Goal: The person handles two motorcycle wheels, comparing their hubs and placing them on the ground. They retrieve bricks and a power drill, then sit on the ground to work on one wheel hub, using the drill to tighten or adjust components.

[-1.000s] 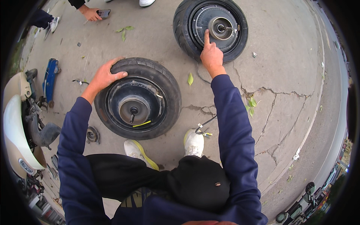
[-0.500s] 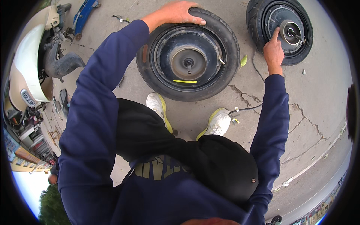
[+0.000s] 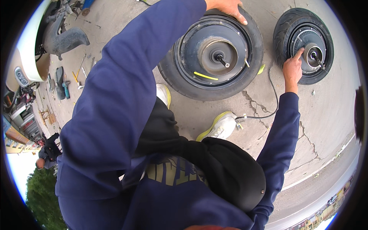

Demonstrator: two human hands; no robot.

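A large black wheel [image 3: 210, 93] with a tyre, a dark hub and a central axle is in front of my shoes. My left hand [image 3: 230, 8] grips the top of its tyre, thumb on the sidewall and the other fingers partly cut off by the picture's upper edge. A yellow strip [image 3: 206, 75] marks its hub, and a light valve stem [image 3: 247, 63] sticks out near the rim. To the right is a smaller black wheel [image 3: 283, 28]. My right hand [image 3: 292, 73] points at it, the index fingertip at its raised metal hub ring [image 3: 309, 48], other fingers curled, holding nothing.
A black cable [image 3: 276, 96] runs over the cracked concrete to my right shoe [image 3: 224, 125]. On the left lie hand tools, among them a teal-handled one [image 3: 66, 90], beside cream scooter bodywork [image 3: 32, 65]. Another person [image 3: 50, 150] is in the left background.
My view has shifted, so both wheels appear farther right and tools show on the left. My left hand stays on the large tyre. My right index finger remains at the smaller wheel's hub.
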